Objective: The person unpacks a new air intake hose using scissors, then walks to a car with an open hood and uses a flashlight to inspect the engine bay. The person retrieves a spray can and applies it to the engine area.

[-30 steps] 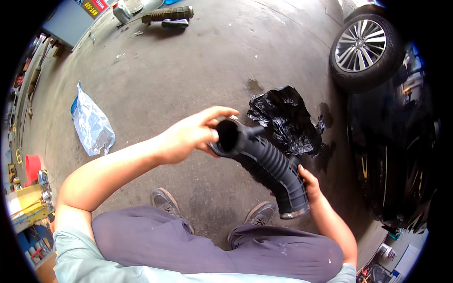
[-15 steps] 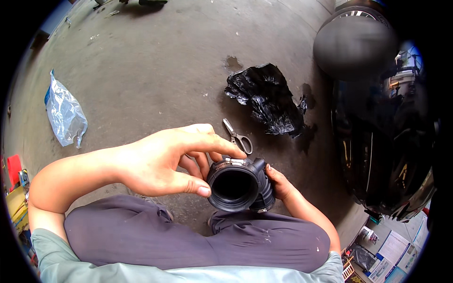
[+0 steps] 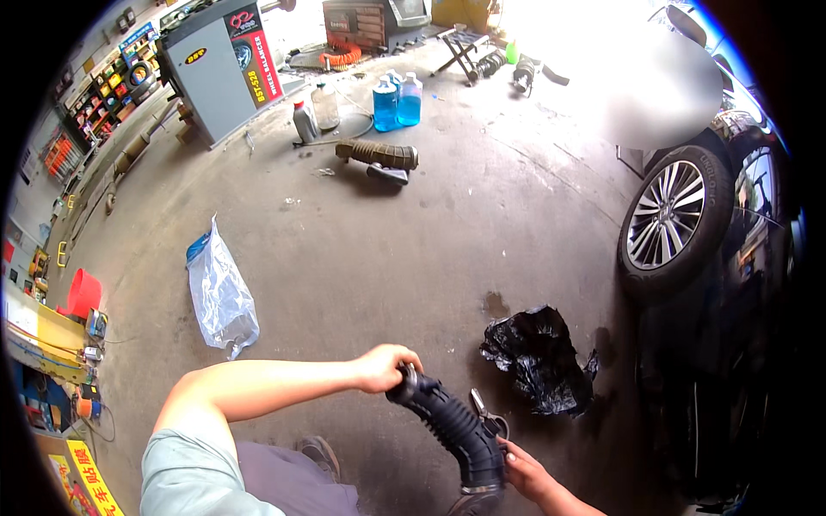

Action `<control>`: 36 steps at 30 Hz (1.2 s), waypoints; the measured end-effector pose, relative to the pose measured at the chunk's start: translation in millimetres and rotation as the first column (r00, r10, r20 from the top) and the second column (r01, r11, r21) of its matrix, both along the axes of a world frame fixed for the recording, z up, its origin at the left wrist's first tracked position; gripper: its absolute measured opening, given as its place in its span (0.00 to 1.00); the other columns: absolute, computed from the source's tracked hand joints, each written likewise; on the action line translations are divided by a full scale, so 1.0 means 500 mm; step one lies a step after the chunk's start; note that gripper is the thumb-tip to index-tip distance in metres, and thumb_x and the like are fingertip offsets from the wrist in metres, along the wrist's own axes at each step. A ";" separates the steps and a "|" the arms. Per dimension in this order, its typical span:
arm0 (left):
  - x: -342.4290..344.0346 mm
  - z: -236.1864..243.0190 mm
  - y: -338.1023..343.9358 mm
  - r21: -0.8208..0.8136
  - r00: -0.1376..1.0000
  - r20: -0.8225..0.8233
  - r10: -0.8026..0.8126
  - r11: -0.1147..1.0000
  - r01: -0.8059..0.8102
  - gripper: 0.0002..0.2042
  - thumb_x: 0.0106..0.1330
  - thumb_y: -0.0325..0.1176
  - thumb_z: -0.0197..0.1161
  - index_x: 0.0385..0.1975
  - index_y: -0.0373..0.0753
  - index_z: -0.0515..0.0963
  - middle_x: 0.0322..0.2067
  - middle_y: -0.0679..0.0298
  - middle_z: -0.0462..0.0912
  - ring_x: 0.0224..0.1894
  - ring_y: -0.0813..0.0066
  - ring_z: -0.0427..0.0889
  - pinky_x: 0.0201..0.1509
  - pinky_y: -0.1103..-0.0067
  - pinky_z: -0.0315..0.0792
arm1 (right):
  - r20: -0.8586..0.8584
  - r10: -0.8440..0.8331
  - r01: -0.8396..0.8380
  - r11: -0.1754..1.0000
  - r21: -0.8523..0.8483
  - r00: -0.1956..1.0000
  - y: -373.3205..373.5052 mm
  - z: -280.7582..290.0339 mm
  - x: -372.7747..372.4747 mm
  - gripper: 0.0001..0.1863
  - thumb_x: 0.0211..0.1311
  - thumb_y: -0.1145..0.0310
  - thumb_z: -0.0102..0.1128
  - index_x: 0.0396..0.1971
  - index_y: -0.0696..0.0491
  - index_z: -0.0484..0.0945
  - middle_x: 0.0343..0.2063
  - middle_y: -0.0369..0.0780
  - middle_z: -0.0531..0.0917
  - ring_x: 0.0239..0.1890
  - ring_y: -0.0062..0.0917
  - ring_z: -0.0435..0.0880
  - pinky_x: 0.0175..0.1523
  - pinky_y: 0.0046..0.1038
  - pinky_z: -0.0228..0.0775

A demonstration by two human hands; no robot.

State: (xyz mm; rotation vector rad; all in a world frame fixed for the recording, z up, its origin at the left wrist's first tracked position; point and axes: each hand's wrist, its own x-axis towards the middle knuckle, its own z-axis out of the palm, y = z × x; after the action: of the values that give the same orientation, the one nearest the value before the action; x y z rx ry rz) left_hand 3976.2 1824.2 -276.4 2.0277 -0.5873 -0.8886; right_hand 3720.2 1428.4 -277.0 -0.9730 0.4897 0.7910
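Observation:
A black ribbed air intake hose (image 3: 443,421) slants between my two hands above my knees, with a metal clamp around each end. My left hand (image 3: 387,370) is closed on its upper left end, fingers curled over the rim. At the lower right end, my right hand (image 3: 529,475) holds the side of the hose; some of its fingers are hidden behind it. Just beyond the hose, scissors (image 3: 478,402) lie on the floor, their handles partly covered. Farther off on the floor rests a dirty, brownish ribbed hose (image 3: 377,155).
A crumpled black plastic bag (image 3: 544,361) lies right of the scissors, a clear bag (image 3: 224,297) to the left. A dark car with its front wheel (image 3: 669,219) stands at right. Blue liquid bottles (image 3: 396,105) and a grey machine cabinet (image 3: 211,73) are farther away.
The view has tilted up, bringing the far workshop into sight. The hose has turned from its opening facing me to lying lengthwise. My left hand has closed around its end.

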 end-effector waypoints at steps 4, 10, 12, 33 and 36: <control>0.148 0.017 0.048 -0.154 0.967 -0.169 0.189 0.964 -0.215 0.19 0.62 0.15 0.65 0.53 0.37 0.85 0.49 0.62 0.88 0.55 0.76 0.84 0.62 0.75 0.78 | 0.280 0.226 -0.238 0.971 0.011 0.933 0.020 0.127 0.101 0.39 0.79 0.55 0.63 0.82 0.53 0.60 0.78 0.44 0.69 0.81 0.33 0.65 0.80 0.40 0.61; 0.279 0.044 0.279 0.154 0.666 0.624 0.410 0.771 -0.618 0.27 0.71 0.31 0.68 0.70 0.42 0.73 0.62 0.48 0.82 0.67 0.50 0.81 0.73 0.62 0.75 | 0.198 0.632 -0.529 0.750 -0.397 0.749 0.024 0.132 0.144 0.37 0.77 0.53 0.69 0.77 0.55 0.69 0.70 0.45 0.80 0.71 0.34 0.80 0.74 0.34 0.71; 0.270 0.097 0.261 0.149 0.743 0.496 0.449 0.799 -0.582 0.24 0.72 0.31 0.67 0.68 0.39 0.74 0.61 0.48 0.83 0.66 0.51 0.82 0.72 0.62 0.75 | 0.049 0.810 -0.597 0.470 -0.650 0.584 -0.024 0.147 0.136 0.34 0.76 0.54 0.70 0.74 0.55 0.72 0.66 0.46 0.84 0.65 0.32 0.85 0.70 0.33 0.76; -0.204 0.489 0.193 0.110 0.567 0.719 -0.401 0.872 0.477 0.20 0.52 0.40 0.61 0.44 0.42 0.87 0.53 0.59 0.90 0.57 0.57 0.88 0.66 0.59 0.73 | 0.337 0.865 0.261 0.251 -0.932 0.371 0.007 0.566 -0.018 0.25 0.58 0.63 0.60 0.52 0.62 0.85 0.56 0.54 0.85 0.61 0.53 0.84 0.69 0.54 0.74; -0.207 0.482 0.183 0.110 0.567 0.718 -0.403 0.871 0.479 0.19 0.52 0.40 0.60 0.42 0.43 0.87 0.52 0.60 0.90 0.56 0.58 0.88 0.65 0.58 0.73 | 0.339 0.863 0.240 0.263 -0.934 0.375 0.011 0.568 -0.016 0.24 0.60 0.63 0.58 0.51 0.62 0.85 0.54 0.54 0.86 0.60 0.54 0.85 0.68 0.54 0.75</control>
State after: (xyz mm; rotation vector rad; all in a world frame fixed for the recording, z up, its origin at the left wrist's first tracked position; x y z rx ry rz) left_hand 3872.9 1915.8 -35.3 2.1335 -1.6193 -0.2417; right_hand 3712.3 1433.8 6.8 -2.5805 -0.4379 0.1983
